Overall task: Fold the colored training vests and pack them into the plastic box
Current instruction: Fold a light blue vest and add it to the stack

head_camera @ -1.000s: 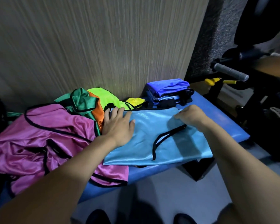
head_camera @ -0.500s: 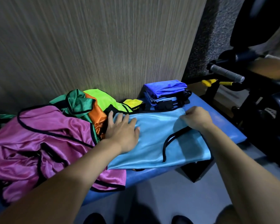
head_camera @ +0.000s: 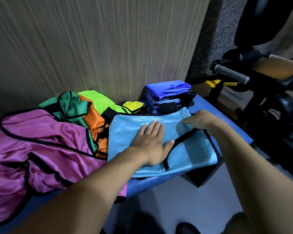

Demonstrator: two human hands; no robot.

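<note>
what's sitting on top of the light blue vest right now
The left hand lies flat on the light blue vest, fingers straight. The right hand rests on its far right corner; whether it pinches the cloth cannot be told. The fabric beneath both hands is covered.

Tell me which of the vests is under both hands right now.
The light blue vest, spread flat on the blue bench. The left hand presses it and the right hand touches its far edge; the pink, green and orange vests lie crumpled, untouched.

Blue bench (head_camera: 230, 122), black exercise machine (head_camera: 267, 92)
</note>
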